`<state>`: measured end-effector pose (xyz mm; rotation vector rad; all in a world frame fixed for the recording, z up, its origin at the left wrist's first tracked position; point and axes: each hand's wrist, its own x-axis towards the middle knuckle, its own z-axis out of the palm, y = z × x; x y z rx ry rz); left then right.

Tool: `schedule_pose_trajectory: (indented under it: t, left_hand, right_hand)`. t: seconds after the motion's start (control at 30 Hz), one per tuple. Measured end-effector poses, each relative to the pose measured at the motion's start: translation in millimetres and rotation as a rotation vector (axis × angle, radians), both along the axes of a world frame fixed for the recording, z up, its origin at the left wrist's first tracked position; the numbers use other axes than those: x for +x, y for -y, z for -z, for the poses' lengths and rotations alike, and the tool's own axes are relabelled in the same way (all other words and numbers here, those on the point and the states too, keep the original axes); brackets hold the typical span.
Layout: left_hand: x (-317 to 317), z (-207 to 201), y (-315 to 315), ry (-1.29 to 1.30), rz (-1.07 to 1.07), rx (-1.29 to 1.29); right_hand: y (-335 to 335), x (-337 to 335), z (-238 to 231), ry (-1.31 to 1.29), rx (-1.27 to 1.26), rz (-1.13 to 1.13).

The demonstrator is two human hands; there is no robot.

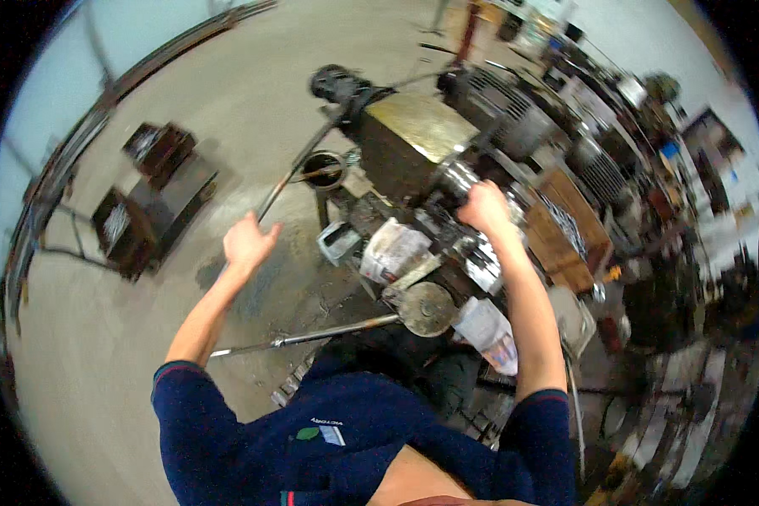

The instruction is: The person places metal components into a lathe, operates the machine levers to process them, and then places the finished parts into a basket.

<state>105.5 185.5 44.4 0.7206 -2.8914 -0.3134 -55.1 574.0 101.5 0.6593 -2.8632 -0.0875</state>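
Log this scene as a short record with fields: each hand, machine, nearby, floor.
Left hand: at the lower end of a long metal lever; grip unclear
Right hand: at a shiny metal cylinder on the machine; grip unclear
Machine: box-shaped metal housing, left of a ribbed motor
Nearby: wooden box of metal pieces, right of the right hand
Floor: low cart with dark bins, at left

moderate indoor light, dimmer near right, glare on metal box (422, 122) and steel cylinder (457, 176), soft shadow beside left cart (174, 202), blur and grain throughout, fisheye-bent edges, black corners
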Motion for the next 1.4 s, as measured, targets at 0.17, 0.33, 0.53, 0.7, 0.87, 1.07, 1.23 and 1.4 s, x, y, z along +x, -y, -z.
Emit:
schedule_pose_trajectory:
  t: [0.17,0.33,0.53,0.7,0.87,1.07,1.23,1.4]
  left_hand:
    - [-5,11,20,0.041,0.067,0.048]
    - [-45,-2,42,0.1,0.315,0.149]
    - [-76,29,47,-0.043,0.362,0.429]
    - [-79,21,36,-0.004,0.372,0.651]
    - [-82,37,51,-0.046,0.388,0.75]
    - [-78,38,57,-0.058,0.454,0.787]
    - [-70,39,63,-0.016,0.283,0.609]
    - [-81,40,51,0.044,0.278,0.637]
  right_hand:
    - [-3,10,2,0.007,-0.017,0.007]
    - [-46,50,-42,-0.253,-0.419,-0.003]
    - [-143,86,-14,0.082,-0.058,0.16]
    - [-214,66,2,0.062,-0.091,0.5]
    - [-203,94,1,-0.237,-0.449,0.433]
    - [-217,227,56,-0.166,-0.751,0.547]
    - [-253,407,143,-0.234,-0.662,1.042]
    - [-278,558,212,0.223,-0.525,1.784]
